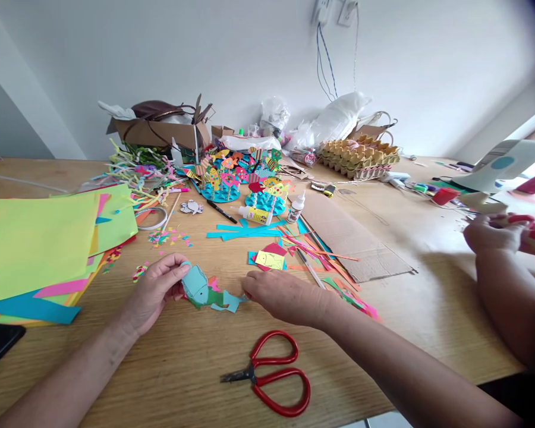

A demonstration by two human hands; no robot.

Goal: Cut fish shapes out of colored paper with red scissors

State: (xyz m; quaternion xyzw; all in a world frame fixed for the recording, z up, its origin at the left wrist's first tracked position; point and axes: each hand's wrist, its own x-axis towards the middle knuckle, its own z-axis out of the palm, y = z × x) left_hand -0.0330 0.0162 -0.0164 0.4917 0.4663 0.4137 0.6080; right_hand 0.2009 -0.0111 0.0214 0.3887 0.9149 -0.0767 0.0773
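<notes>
Between the thumb and fingers of my left hand is a light blue paper fish cutout with drawn lines and a dot for an eye. Green paper and pink scraps lie just beneath and beside it. My right hand is low over the table with its fingers curled together. Its fingertips meet the end of a light blue paper scrap, and their grip is partly hidden. Red-handled scissors lie on the wood in front of both hands. Past my right hand, a yellow paper fish template rests on red and blue paper.
Coloured sheets are stacked at left. Beyond the hands are glue bottles, a black marker, paper strips, cardboard and fish decorations. Egg trays stand farther back. Another person's hands work at right.
</notes>
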